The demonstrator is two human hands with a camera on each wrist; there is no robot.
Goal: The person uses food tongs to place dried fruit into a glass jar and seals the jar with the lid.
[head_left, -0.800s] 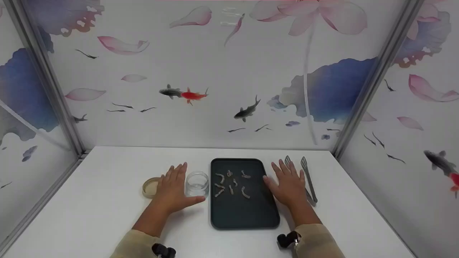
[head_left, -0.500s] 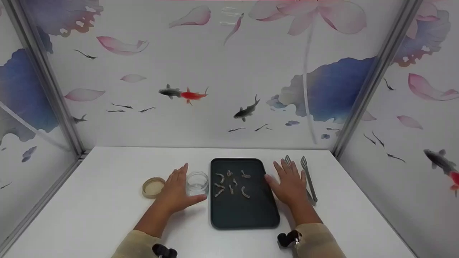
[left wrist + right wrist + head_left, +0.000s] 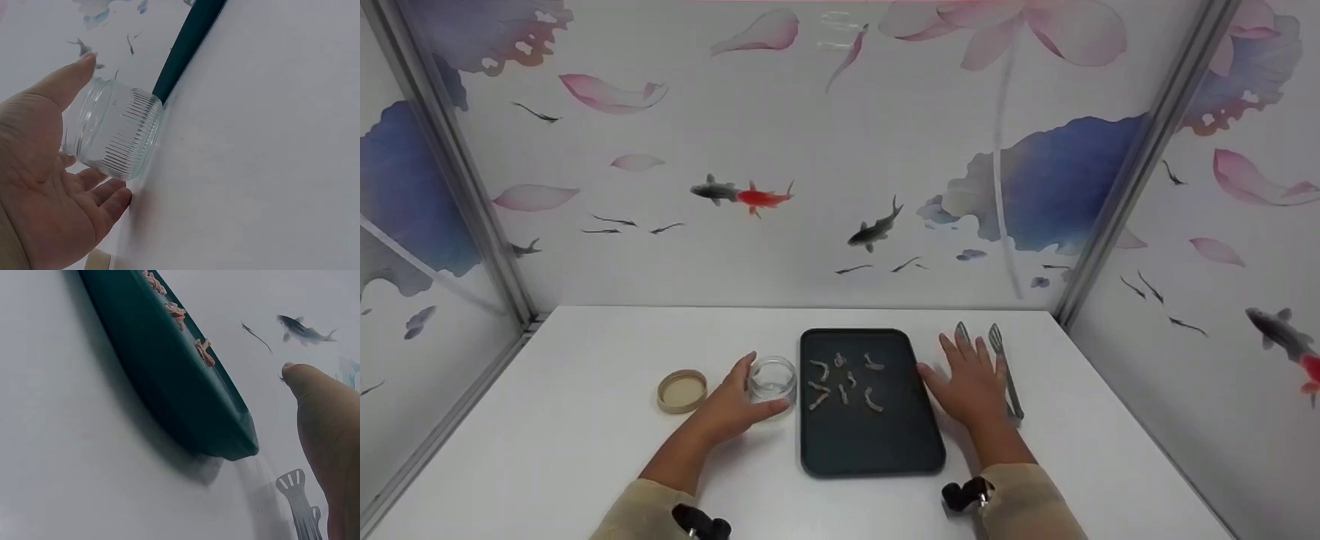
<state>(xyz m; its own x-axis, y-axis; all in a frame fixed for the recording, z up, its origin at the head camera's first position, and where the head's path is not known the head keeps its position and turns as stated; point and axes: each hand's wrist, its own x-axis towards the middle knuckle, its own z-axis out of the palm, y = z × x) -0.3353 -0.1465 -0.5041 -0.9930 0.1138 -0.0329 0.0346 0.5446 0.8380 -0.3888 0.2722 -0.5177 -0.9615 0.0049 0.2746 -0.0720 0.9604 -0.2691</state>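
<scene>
A clear glass jar point(image 3: 772, 379) without a lid stands just left of the dark tray point(image 3: 877, 446). My left hand point(image 3: 727, 411) is spread around the jar's left side, thumb at the near side. In the left wrist view the ribbed jar point(image 3: 121, 132) lies between the thumb and the loosely bent fingers point(image 3: 115, 205). My right hand point(image 3: 971, 386), fingers straight, is at the tray's right edge and partly covers metal tongs point(image 3: 1009, 379). Several small curled beige pieces point(image 3: 873, 401) lie on the tray; in the right wrist view these pieces point(image 3: 176, 314) look pinkish and wrinkled.
A round gold-coloured lid point(image 3: 682, 391) lies on the white table point(image 3: 547, 450), left of my left hand. Printed panels point(image 3: 810, 135) with metal corner posts point(image 3: 1147, 165) enclose the table at the back and both sides.
My left hand has moved right and closer around the jar, uncovering the lid. My right hand has shifted slightly to the right, over the tongs.
</scene>
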